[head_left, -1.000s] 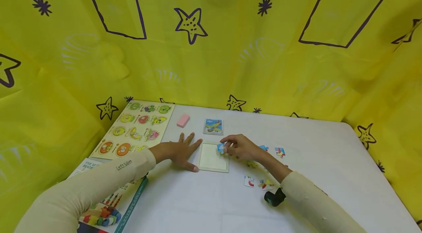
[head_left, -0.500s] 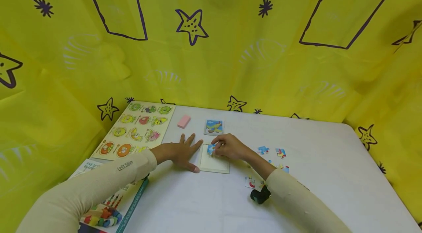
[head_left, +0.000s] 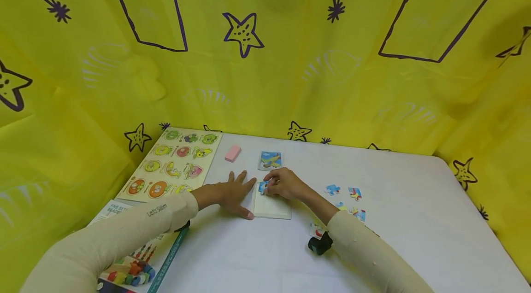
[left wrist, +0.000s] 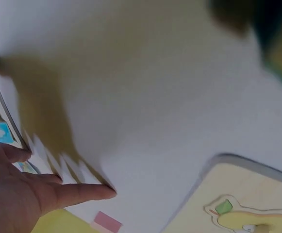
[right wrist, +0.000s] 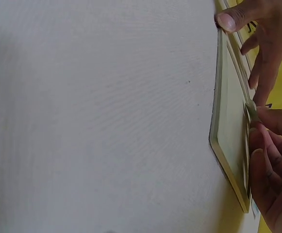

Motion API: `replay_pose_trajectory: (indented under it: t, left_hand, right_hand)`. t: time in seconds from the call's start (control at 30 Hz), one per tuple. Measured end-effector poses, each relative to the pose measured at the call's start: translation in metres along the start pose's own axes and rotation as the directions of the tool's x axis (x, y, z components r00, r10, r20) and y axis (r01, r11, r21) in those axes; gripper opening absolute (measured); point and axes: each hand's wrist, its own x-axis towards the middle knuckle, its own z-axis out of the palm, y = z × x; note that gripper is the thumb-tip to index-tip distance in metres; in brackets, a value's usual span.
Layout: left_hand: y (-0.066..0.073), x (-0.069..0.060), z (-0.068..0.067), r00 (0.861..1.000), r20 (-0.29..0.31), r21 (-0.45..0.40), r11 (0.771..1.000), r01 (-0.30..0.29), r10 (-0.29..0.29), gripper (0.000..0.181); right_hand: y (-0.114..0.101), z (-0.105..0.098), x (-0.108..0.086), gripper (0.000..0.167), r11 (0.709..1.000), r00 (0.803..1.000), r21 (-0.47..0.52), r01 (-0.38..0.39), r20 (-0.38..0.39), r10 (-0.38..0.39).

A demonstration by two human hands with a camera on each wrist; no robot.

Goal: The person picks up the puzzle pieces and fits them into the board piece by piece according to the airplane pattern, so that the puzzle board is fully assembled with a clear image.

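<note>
A blue jigsaw piece [head_left: 262, 187] is pinched by my right hand [head_left: 287, 184] at the far left corner of a pale, shallow puzzle tray [head_left: 272, 210]. In the right wrist view, the thumb and fingers of the right hand [right wrist: 276, 167] meet over the tray [right wrist: 230, 119]; the piece is mostly hidden there. My left hand [head_left: 233, 195] lies with fingers spread at the tray's left edge, its thumb touching the near left corner. The left wrist view shows those spread fingers of the left hand [left wrist: 14, 199] and the blue piece [left wrist: 1, 131] beyond them.
Several loose jigsaw pieces [head_left: 333, 190] lie right of the tray, some partly behind the right forearm. A small airplane picture puzzle [head_left: 270, 160] and a pink block [head_left: 233, 153] stand behind. A fruit puzzle board [head_left: 171, 164] and a printed box [head_left: 138, 260] lie left.
My right hand has carried the blue piece left across the tray, from its far right side to the far left corner. The left hand has stayed in place.
</note>
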Motion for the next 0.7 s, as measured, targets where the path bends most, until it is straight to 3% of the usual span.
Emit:
replay_pose_trajectory:
  t: [0.23, 0.7]
  left_hand:
    - [0.0052, -0.0035, -0.0011, 1.0, 0.002, -0.048, 0.999, 0.021, -0.021, 0.11]
    - [0.0036, 0.0017, 0.0048, 0.999, -0.032, -0.023, 1.0, 0.008, -0.008, 0.111]
  right_hand:
    - [0.0, -0.0011, -0.0031, 0.029, 1.0, 0.999, -0.007, -0.013, 0.029, 0.013]
    - [-0.0036, -0.0022, -0.0068, 0.028, 0.993, 0.999, -0.119, 0.014, 0.044, -0.009]
